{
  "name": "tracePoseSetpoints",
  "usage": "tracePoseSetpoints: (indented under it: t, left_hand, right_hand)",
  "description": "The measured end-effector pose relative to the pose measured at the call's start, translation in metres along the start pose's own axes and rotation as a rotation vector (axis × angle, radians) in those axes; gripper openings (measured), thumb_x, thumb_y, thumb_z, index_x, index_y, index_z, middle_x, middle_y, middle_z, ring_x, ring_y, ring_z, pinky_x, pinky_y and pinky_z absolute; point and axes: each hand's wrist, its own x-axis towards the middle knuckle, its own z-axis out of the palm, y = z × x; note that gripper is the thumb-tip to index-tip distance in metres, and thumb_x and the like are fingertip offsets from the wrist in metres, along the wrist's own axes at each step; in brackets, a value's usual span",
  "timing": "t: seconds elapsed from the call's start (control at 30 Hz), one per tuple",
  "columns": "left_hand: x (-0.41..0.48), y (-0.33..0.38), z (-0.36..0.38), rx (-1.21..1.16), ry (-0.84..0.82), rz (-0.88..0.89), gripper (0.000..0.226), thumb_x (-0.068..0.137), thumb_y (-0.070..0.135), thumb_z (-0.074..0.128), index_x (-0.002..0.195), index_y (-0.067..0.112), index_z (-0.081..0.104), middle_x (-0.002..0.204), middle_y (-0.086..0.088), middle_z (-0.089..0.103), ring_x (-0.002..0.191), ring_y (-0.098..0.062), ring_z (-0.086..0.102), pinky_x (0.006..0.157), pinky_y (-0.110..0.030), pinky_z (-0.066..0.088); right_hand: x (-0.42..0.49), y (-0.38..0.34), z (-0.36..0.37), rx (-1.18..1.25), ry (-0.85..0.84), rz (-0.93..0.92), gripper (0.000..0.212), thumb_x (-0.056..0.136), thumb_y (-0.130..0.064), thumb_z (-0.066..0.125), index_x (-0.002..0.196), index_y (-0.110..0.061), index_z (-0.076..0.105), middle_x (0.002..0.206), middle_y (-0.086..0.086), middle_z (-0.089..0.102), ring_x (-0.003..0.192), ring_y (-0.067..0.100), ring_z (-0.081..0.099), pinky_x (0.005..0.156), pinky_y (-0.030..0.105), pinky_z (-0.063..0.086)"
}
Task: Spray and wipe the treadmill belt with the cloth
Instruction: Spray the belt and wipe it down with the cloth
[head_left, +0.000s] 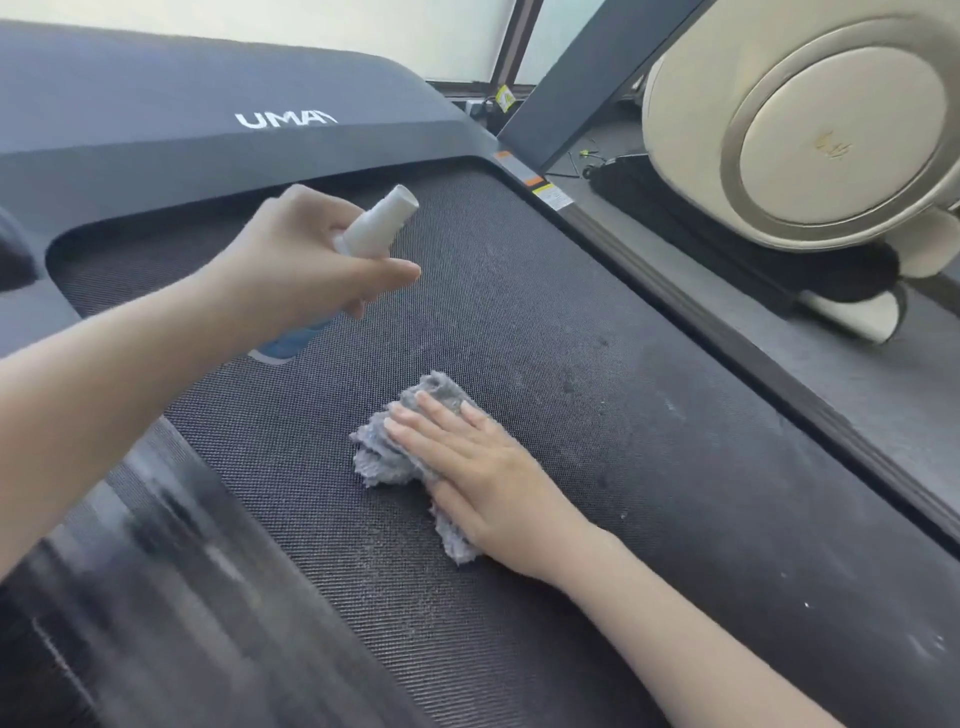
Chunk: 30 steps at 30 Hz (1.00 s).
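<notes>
Step in hand: wiping is judged to be under way, with the spray held ready for another pass.
Left hand: the left hand (306, 260) is curled round a small plastic spray bottle with a white top and blue body (374, 228). The thumb is stretched forward under the white top, and the bottle is held in the air, clear of the belt.
Right hand: the right hand (483, 467) is laid flat with the fingers straight and close together, and nothing is gripped. A crumpled grey fluffy cloth (384, 452) is pressed beneath the fingers and palm.
Cloth: it is bunched and spills out past the fingertips and on the thumb side. It is in contact with the black woven-textured treadmill belt (545, 291).
Soil: pale specks and smears (665, 405) are seen off the little-finger side of the right hand.
Nozzle: the white top is tipped up and away from the left fingers. Whether an outlet faces the belt cannot be told.
Technique: mist is best aimed just ahead of the right fingertips, not onto the hand. The cloth is better spread wider under the palm. Strokes are best overlapped and worked towards the specks, with pressure kept even.
Risk: overspray may be carried onto the dark grey motor hood (208, 130) beyond the left knuckles, and a soaked belt is likely to be left slippery.
</notes>
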Motion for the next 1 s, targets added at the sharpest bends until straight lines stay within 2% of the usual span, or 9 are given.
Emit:
tracePoseSetpoints:
  t: [0.2,0.33,0.47,0.57,0.67,0.83,0.93,1.0]
  left_hand:
    - [0.006,-0.004,0.013,-0.018,-0.015,-0.023,0.029,0.077,0.034,0.078,0.068,0.009,0.065,0.059,-0.008,0.067,0.046,-0.005,0.055,0.063,-0.029,0.048]
    - [0.009,-0.004,0.026,-0.020,-0.027,-0.034,0.030,0.077,0.034,0.078,0.067,0.009,0.064,0.058,-0.006,0.066,0.049,-0.008,0.056,0.064,-0.029,0.047]
    - [0.010,-0.002,0.038,-0.020,-0.049,-0.027,0.030,0.076,0.036,0.078,0.066,0.011,0.064,0.056,-0.003,0.065,0.050,-0.007,0.055,0.065,-0.030,0.046]
    - [0.013,0.002,0.043,-0.026,-0.063,-0.028,0.029,0.076,0.036,0.077,0.062,0.016,0.062,0.055,-0.002,0.064,0.046,-0.003,0.054,0.063,-0.028,0.046]
    - [0.017,0.004,0.046,-0.020,-0.067,-0.027,0.030,0.075,0.038,0.077,0.062,0.016,0.062,0.054,-0.001,0.064,0.049,-0.006,0.054,0.065,-0.029,0.046]
    - [0.019,0.007,0.052,0.001,-0.085,-0.028,0.030,0.075,0.039,0.077,0.062,0.016,0.063,0.054,-0.001,0.065,0.051,-0.007,0.055,0.068,-0.032,0.048]
    - [0.023,0.007,0.053,0.029,-0.087,-0.027,0.033,0.076,0.038,0.077,0.068,0.008,0.064,0.055,-0.003,0.067,0.051,-0.005,0.054,0.074,-0.036,0.050]
    - [0.026,0.005,0.049,0.046,-0.093,-0.022,0.033,0.076,0.039,0.078,0.067,0.010,0.063,0.057,-0.003,0.068,0.051,-0.006,0.055,0.074,-0.038,0.051]
  right_hand:
    - [0.005,0.069,-0.008,0.022,0.031,0.160,0.054,0.094,-0.032,0.023,0.146,-0.021,0.028,0.153,-0.009,0.023,0.143,0.003,0.008,0.119,0.034,0.007]
    - [0.007,0.099,-0.014,0.056,0.048,0.220,0.051,0.095,-0.026,0.029,0.146,-0.021,0.029,0.153,-0.008,0.026,0.143,0.004,0.010,0.119,0.036,0.008]
    - [0.008,0.126,-0.018,0.062,0.061,0.282,0.051,0.096,-0.028,0.027,0.146,-0.023,0.029,0.153,-0.008,0.025,0.143,0.004,0.011,0.119,0.038,0.009]
    - [0.009,0.148,-0.024,0.072,0.070,0.351,0.047,0.099,-0.024,0.029,0.146,-0.024,0.028,0.154,-0.008,0.023,0.143,0.005,0.010,0.120,0.038,0.007]
    - [0.009,0.175,-0.032,0.074,0.085,0.451,0.045,0.101,-0.020,0.030,0.146,-0.025,0.027,0.154,-0.007,0.022,0.143,0.006,0.009,0.119,0.035,0.004]
    - [0.009,0.211,-0.040,0.059,0.079,0.548,0.045,0.102,-0.021,0.028,0.146,-0.024,0.026,0.155,-0.007,0.020,0.144,0.008,0.008,0.119,0.034,0.003]
    - [0.007,0.238,-0.046,0.050,0.095,0.676,0.045,0.101,-0.025,0.027,0.146,-0.027,0.024,0.155,-0.008,0.019,0.144,0.010,0.008,0.119,0.036,0.006]
    - [0.005,0.256,-0.050,0.052,0.106,0.756,0.046,0.101,-0.028,0.027,0.147,-0.026,0.024,0.156,-0.006,0.019,0.145,0.012,0.009,0.119,0.037,0.007]
